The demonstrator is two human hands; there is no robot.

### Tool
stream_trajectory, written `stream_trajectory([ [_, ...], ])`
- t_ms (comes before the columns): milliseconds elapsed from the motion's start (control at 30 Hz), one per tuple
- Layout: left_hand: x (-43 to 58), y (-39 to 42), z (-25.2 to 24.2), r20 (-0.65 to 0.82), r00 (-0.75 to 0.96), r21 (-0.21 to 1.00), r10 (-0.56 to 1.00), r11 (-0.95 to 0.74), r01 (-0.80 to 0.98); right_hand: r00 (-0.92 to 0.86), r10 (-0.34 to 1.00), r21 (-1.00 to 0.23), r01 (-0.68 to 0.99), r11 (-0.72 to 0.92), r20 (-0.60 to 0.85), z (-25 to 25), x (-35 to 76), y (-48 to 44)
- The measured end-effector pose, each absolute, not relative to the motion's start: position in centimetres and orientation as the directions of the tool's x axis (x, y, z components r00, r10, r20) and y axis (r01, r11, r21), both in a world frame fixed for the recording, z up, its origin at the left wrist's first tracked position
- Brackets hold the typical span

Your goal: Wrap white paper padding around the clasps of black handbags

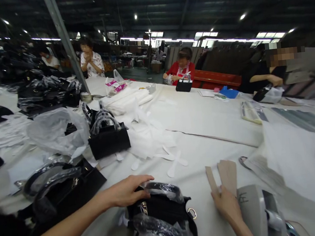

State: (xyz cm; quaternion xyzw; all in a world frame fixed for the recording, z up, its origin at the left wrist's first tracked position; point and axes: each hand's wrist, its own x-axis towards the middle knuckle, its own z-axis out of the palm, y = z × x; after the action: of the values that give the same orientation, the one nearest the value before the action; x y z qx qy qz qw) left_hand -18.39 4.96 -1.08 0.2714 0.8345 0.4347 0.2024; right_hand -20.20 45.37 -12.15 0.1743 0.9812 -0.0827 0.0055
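Observation:
A black handbag [162, 210] stands right in front of me, its top facing up and its handles wrapped in clear plastic. My left hand [128, 190] grips its far left edge by the rear handle, fingers partly hidden by the bag. Gold-coloured metal rings show at its sides. To the right, my right hand [226, 205] is closed on brown cardboard pieces [228, 176], a narrow strip and a wider one, which stick out beyond the fingers. Just beside that hand is a grey tape dispenser [252, 209] with dark handwritten marks.
More black handbags [109, 140] with wrapped handles stand on the left, near a clear plastic bag [58, 131]. White paper cut-outs [175, 162] lie mid-table. White sheets [292, 157] spread at right. Several people work across the table; one in red [182, 69] has a black bag in front.

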Motion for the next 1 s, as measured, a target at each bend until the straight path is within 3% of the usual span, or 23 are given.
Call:
stream_trajectory([
  [133,-18.2,5.8,-1.3,-0.064,-0.749,0.832,0.66,0.45,0.326,-0.917,0.396,-0.29,0.394,0.872,-0.054,-12.0,-20.8,47.0],
  [267,-18.2,6.0,-2.4,-0.062,-0.803,0.819,0.593,0.49,0.299,-0.899,0.428,-0.434,0.351,0.83,0.09,-10.5,-18.7,46.0],
  [333,-18.4,6.0,-3.0,-0.067,-0.824,0.817,0.563,0.504,0.278,-0.882,0.37,-0.544,0.165,0.823,0.292,-8.8,-17.0,44.4],
  [400,-18.5,6.1,-3.3,-0.073,-0.838,0.815,0.54,0.517,0.261,-0.79,0.19,-0.586,-0.247,0.772,0.583,-6.6,-15.5,42.3],
  [433,-18.5,6.1,-3.4,-0.077,-0.842,0.815,0.534,0.52,0.255,-0.752,0.054,-0.543,-0.422,0.726,0.657,-5.4,-15.0,41.2],
  [500,-18.5,6.1,-3.3,-0.084,-0.846,0.817,0.527,0.522,0.245,-0.684,-0.127,-0.451,-0.597,0.664,0.719,-3.4,-14.5,38.9],
  [700,-18.7,6.1,-2.5,-0.084,-0.838,0.855,0.539,0.471,0.217,-0.538,-0.46,-0.207,-0.778,0.593,0.706,-2.6,-15.8,34.4],
  [833,-19.5,5.7,-2.5,-0.093,-0.81,0.907,0.579,0.386,0.171,-0.469,-0.613,-0.082,-0.831,0.551,0.636,-3.3,-16.7,32.6],
  [1000,-19.7,4.7,-2.9,-0.114,-0.808,0.962,0.577,0.267,0.055,-0.476,-0.632,0.037,-0.781,0.624,0.611,-2.8,-17.0,31.3],
])
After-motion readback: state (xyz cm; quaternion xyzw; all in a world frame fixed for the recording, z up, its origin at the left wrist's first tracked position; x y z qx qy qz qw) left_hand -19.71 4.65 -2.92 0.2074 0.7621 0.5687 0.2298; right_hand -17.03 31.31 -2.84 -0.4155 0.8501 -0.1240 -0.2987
